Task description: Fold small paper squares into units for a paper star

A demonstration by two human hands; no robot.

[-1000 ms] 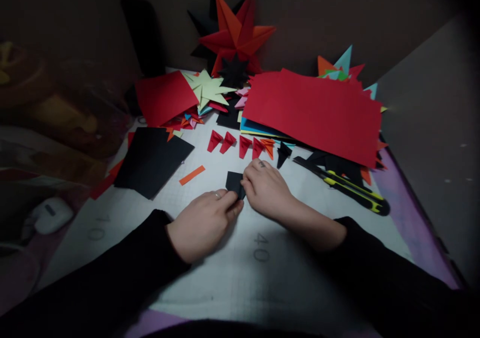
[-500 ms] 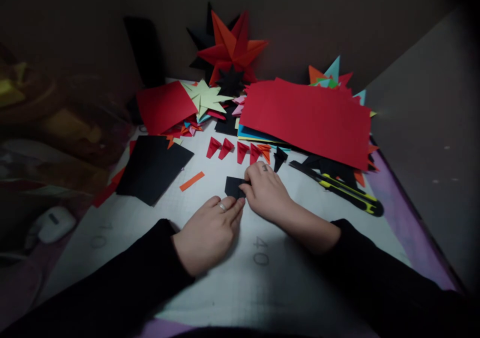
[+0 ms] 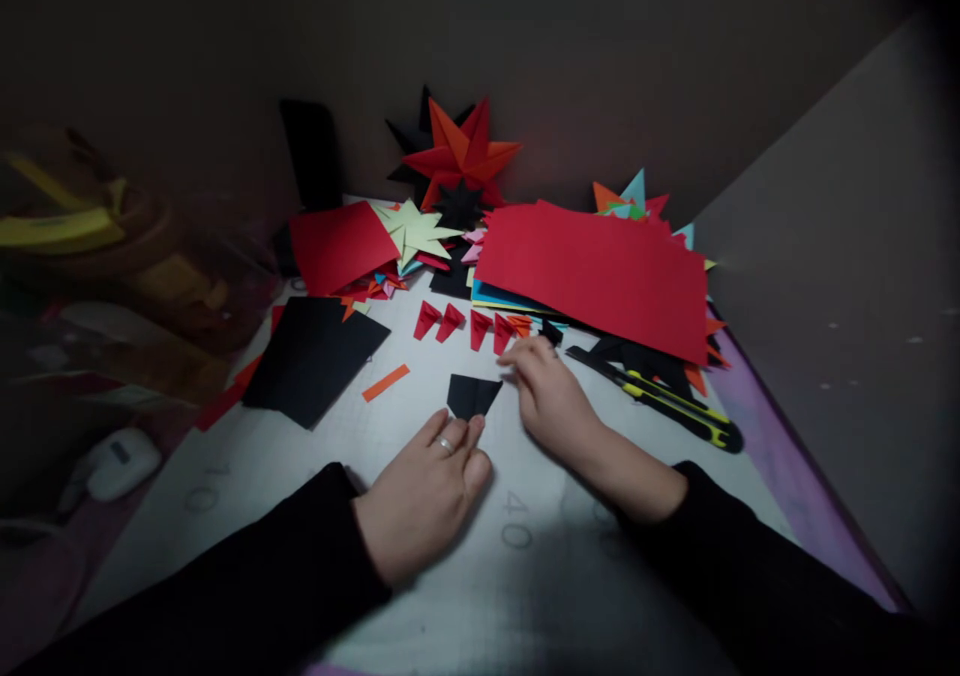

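A small folded black paper [image 3: 474,394], wide at the top and narrower below, lies flat on the white mat [image 3: 450,616]. Fingertips of my left hand [image 3: 429,491] hold its lower edge down against the mat, with the thumb off to the right side. Just right of the paper, my right hand [image 3: 555,401] hovers with its fingers loosely bent and apart, holding nothing. Beyond the hands stands a row of small folded red pieces [image 3: 451,323], with an orange folded piece [image 3: 520,325] and a black folded piece [image 3: 551,332], partly behind my right fingers.
A yellow-and-black utility knife [image 3: 679,404] lies to the right. Red paper sheets [image 3: 592,271] are stacked behind it; black sheets [image 3: 315,361] and an orange strip [image 3: 386,383] lie left. Folded paper stars [image 3: 461,151] lean at the back. A white earbud case [image 3: 124,463] sits far left.
My right hand has let go of the black paper's right edge and drawn back to the right. More of the paper shows now, its right side slanted. The camera has tilted upward.
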